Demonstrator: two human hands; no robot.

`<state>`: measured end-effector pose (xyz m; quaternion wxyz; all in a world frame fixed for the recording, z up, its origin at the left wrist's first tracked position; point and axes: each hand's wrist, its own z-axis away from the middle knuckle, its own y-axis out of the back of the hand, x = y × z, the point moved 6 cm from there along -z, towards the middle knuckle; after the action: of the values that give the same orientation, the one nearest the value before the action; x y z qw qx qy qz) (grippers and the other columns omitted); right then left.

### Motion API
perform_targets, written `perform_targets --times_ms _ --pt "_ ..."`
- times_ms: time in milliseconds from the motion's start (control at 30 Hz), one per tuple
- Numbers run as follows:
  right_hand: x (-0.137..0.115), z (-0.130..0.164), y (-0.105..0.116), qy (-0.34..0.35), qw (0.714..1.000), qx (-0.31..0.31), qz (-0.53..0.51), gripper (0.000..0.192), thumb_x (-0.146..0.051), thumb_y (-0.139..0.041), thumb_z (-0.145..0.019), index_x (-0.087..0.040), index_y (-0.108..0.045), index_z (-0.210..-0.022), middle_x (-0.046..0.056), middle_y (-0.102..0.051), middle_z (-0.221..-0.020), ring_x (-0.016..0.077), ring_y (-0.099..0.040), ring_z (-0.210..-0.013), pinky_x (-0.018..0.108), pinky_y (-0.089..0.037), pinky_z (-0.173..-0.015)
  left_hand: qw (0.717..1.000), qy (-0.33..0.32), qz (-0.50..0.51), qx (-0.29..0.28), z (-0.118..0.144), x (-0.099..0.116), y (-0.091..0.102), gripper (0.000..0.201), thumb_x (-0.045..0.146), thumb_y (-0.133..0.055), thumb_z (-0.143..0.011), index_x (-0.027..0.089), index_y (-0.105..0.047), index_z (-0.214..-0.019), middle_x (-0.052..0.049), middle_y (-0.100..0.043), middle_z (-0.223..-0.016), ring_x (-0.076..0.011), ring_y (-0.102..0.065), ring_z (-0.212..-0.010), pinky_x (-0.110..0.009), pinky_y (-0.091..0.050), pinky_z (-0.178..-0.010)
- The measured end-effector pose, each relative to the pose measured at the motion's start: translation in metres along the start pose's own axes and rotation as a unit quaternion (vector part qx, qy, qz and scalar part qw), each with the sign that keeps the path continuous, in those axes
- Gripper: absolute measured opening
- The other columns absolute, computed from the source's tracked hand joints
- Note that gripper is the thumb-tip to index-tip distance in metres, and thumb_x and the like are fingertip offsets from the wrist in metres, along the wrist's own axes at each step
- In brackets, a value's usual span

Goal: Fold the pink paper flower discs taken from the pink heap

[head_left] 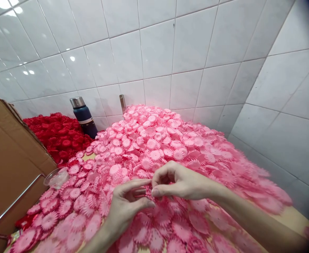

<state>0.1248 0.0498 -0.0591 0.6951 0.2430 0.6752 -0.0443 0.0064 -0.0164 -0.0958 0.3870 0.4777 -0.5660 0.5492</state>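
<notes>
Okay, so the yellowish tabletop (294, 219) is mostly buried; it peeks out in patches, mainly near the right edge of the pink heap (154, 144). Loose pink discs (181, 228) spread over the near side of that heap. The left hand (129, 198) and right hand (176, 182) are over its front, fingers curled narrow, tips almost meeting. A bit of pink shows between them — can't tell if either grips it. Left of the heap it's tight: a clear dish (56, 178) at its edge, then a cardboard box (14, 147). There's more open air above the heap. Behind its left side are a red heap (62, 137) and a blue bottle (84, 117); white tiled walls (191, 42) close off its back and right.
</notes>
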Motion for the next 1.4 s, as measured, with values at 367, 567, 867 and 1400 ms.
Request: perform_targets --times_ms 367,567,867,1400 --pt "-0.013 0.003 0.003 0.003 0.995 0.055 0.081 0.012 -0.024 -0.060 -0.084 -0.017 -0.062 -0.074 0.000 -0.060 -0.067 0.0104 -0.052 -0.059 0.023 -0.041 -0.055 1.000 0.011 0.010 0.013 0.000 -0.005 0.005 0.036 0.007 -0.082 -0.065 0.025 -0.078 -0.096 -0.003 -0.076 -0.093 -0.0162 -0.071 -0.076 -0.022 -0.061 -0.065" --pt "-0.018 0.005 -0.001 0.031 0.990 0.025 0.132 0.017 -0.014 -0.055 -0.082 -0.017 -0.071 -0.078 0.001 -0.066 -0.070 0.0119 -0.055 -0.062 0.024 -0.042 -0.057 1.000 0.020 0.024 0.002 0.001 -0.007 0.004 0.036 0.009 -0.082 -0.067 0.024 -0.076 -0.099 -0.004 -0.076 -0.093 -0.0173 -0.072 -0.079 -0.023 -0.061 -0.068" --pt "-0.013 0.005 -0.006 0.030 0.982 0.016 0.185 0.016 -0.010 -0.050 -0.079 -0.016 -0.063 -0.071 -0.001 -0.060 -0.064 0.0090 -0.049 -0.057 0.022 -0.038 -0.053 1.000 0.004 0.016 -0.025 0.000 -0.008 -0.001 0.036 0.010 -0.082 -0.068 0.022 -0.075 -0.101 -0.005 -0.076 -0.095 -0.0189 -0.072 -0.085 -0.025 -0.060 -0.074" --pt "-0.019 0.006 0.000 0.001 0.967 0.068 0.246 0.014 -0.017 -0.052 -0.084 -0.017 -0.061 -0.073 0.000 -0.061 -0.068 0.0111 -0.050 -0.061 0.024 -0.040 -0.058 0.997 -0.011 -0.047 0.065 0.003 -0.003 0.009 0.026 0.020 -0.082 -0.068 0.019 -0.079 -0.093 -0.005 -0.079 -0.083 -0.0164 -0.072 -0.072 -0.022 -0.057 -0.067"
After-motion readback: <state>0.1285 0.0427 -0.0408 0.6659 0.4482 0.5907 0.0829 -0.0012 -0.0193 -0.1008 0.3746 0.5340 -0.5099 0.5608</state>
